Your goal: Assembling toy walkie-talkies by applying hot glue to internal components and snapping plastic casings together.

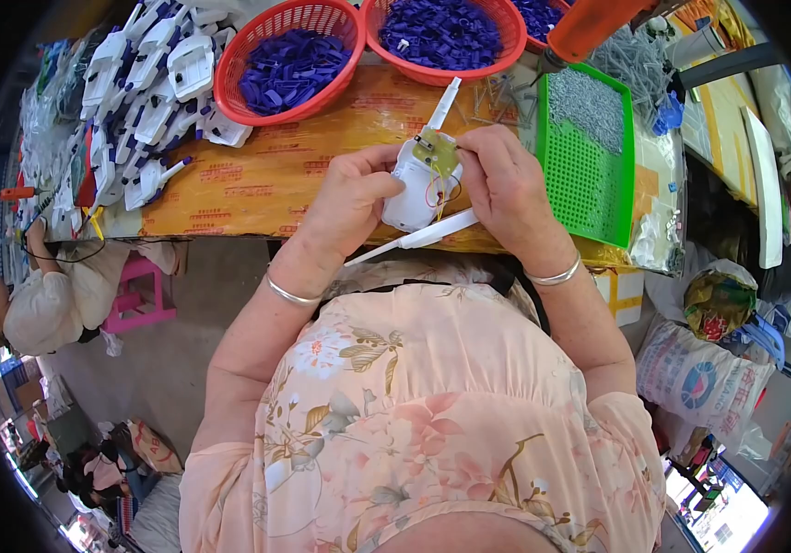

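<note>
Above the table's near edge, my left hand (351,195) is closed on a white plastic housing (410,195), thumb on its side. A narrow white arm of the housing points away from me. My right hand (506,182) pinches the edge of a small yellow-green circuit board (439,153) that sits tilted over the housing's far part. Thin red, yellow and black wires (436,192) loop from the board into the housing. Just below lies a long, tapering white plastic piece (443,229), close to my right hand; what supports it is hidden.
Red baskets (358,57) of dark blue parts stand at the back. White-and-blue assemblies (151,88) are heaped at left. A green tray (630,166) of small screws lies right, under a hanging orange screwdriver (589,35). Another person (45,309) sits at left, near a pink stool (142,297).
</note>
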Demonstrator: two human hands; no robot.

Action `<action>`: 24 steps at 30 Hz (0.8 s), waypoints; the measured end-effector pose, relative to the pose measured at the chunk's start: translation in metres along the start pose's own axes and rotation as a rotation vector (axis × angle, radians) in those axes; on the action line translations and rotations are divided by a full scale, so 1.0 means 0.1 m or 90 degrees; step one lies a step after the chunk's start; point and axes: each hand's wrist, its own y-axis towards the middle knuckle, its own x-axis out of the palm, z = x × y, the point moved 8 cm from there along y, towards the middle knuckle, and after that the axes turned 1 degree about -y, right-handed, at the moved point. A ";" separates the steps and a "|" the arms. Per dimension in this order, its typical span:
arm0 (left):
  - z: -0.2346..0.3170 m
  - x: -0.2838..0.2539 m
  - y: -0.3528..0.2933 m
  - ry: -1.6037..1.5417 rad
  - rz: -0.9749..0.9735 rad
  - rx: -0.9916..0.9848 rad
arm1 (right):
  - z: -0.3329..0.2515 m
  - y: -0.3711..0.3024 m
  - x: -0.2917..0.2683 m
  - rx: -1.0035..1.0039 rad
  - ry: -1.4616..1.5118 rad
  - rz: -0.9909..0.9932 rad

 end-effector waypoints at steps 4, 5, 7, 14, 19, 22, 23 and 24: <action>0.06 0.06 0.02 -0.009 -0.003 -0.014 | -0.01 0.01 -0.01 -0.016 0.039 0.007; 0.07 0.09 0.03 -0.008 -0.023 -0.019 | -0.01 0.02 -0.02 -0.019 0.043 0.010; 0.10 0.10 0.05 -0.008 -0.019 -0.007 | -0.02 0.05 -0.03 -0.022 0.037 0.009; 0.17 0.10 0.05 -0.039 0.027 0.022 | -0.06 0.12 -0.01 -0.002 0.017 0.024; 0.08 0.09 0.05 -0.075 -0.021 -0.013 | -0.04 0.08 0.06 0.000 -0.012 0.012; 0.04 0.09 0.06 -0.083 -0.032 -0.004 | -0.06 0.07 0.08 -0.008 -0.022 0.008; 0.03 0.08 0.07 -0.085 -0.025 0.001 | -0.08 0.08 0.08 -0.013 -0.031 0.007; 0.02 0.09 0.07 -0.085 -0.025 0.000 | -0.08 0.08 0.08 -0.012 -0.031 0.007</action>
